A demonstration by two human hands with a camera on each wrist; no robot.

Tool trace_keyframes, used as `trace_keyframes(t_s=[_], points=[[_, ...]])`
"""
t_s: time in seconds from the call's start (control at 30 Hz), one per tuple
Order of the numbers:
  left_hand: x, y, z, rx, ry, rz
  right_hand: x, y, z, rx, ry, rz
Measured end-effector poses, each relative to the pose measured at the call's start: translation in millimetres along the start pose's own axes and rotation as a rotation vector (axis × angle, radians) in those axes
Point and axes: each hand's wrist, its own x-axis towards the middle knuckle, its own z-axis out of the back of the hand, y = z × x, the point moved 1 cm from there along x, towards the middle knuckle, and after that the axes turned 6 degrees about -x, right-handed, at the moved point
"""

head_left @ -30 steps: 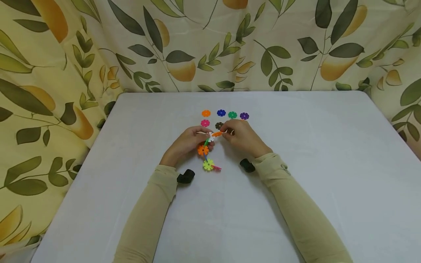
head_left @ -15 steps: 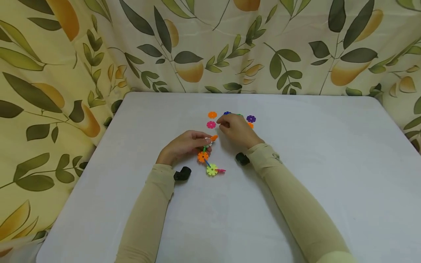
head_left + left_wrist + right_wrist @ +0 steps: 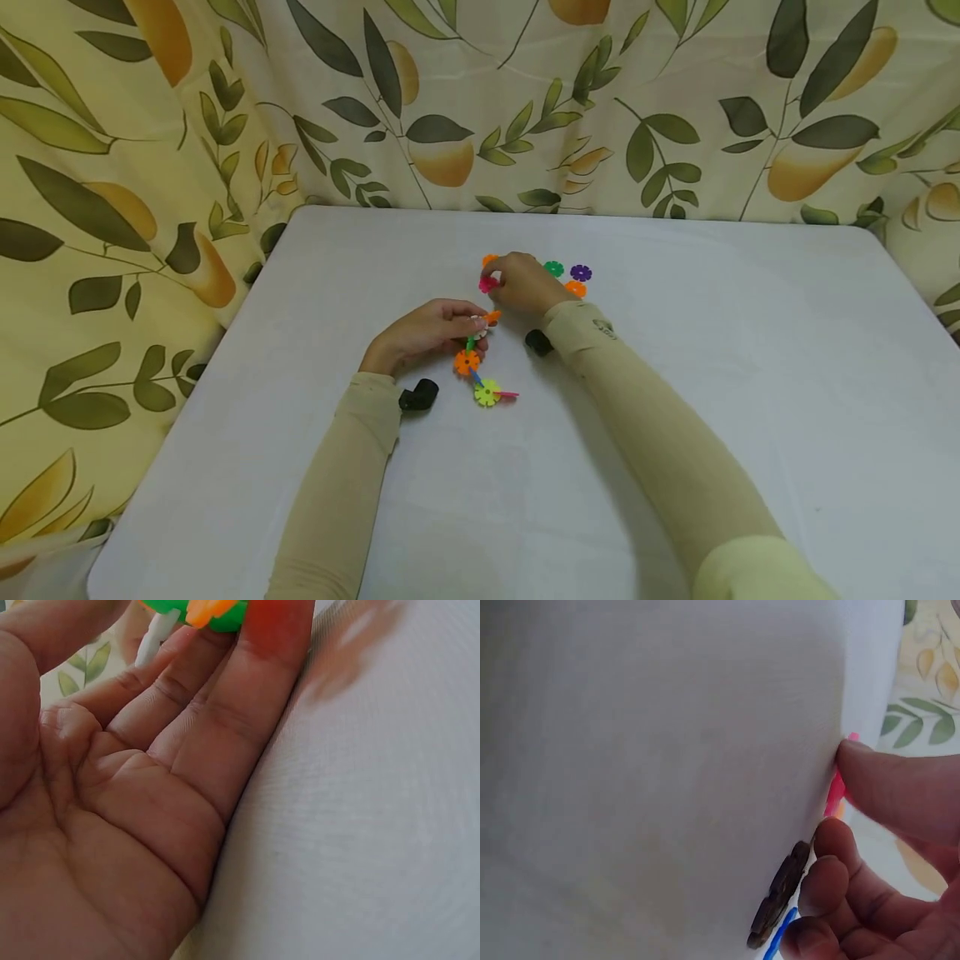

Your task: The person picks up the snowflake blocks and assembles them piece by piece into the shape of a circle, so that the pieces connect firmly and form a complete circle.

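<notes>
The chain of notched discs (image 3: 467, 362) is trailing from the left hand (image 3: 426, 332), whose thumb and fingers are pinching its white disc (image 3: 478, 328). On the counter (image 3: 375, 250) beyond, the right hand (image 3: 528, 286) is bracketing a pink disc (image 3: 487, 285); whether it is gripping, I cannot tell. Apparently a further piece is being fetched; lifting it likely calls for a rim pinch.

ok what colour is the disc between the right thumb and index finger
Pink; the disc shows best in the head view.
</notes>
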Motion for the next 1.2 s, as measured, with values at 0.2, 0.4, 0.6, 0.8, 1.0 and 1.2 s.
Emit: trace_keyframes(t_s=[0.2, 0.4, 0.6, 0.8, 1.0, 1.2], points=[[1.0, -0.3, -2.8, -0.004, 0.004, 0.002, -6.6, 3.4, 0.1, -0.006, -0.002, -0.096], [0.7, 0.4, -1.6, 0.034, -0.013, 0.004, -17.6, 0.6, -3.3, 0.085, -0.002, -0.113], [2.2, 1.7, -2.2, 0.036, -0.019, 0.007, -33.0, -8.9, -3.9, 0.159, -0.098, -0.066], [3.3, 1.2, -3.6, 0.047, -0.037, 0.0, -53.3, -12.1, -3.0, 0.3, -0.189, -0.084], [4.3, -0.2, -6.7, 0.069, -0.047, -0.01, -72.0, -9.0, -3.6, 0.443, -0.209, -0.132], [5.9, -2.2, -11.8, 0.087, -0.076, -0.015, -81.5, -10.9, -7.0, 0.563, -0.203, -0.144]])
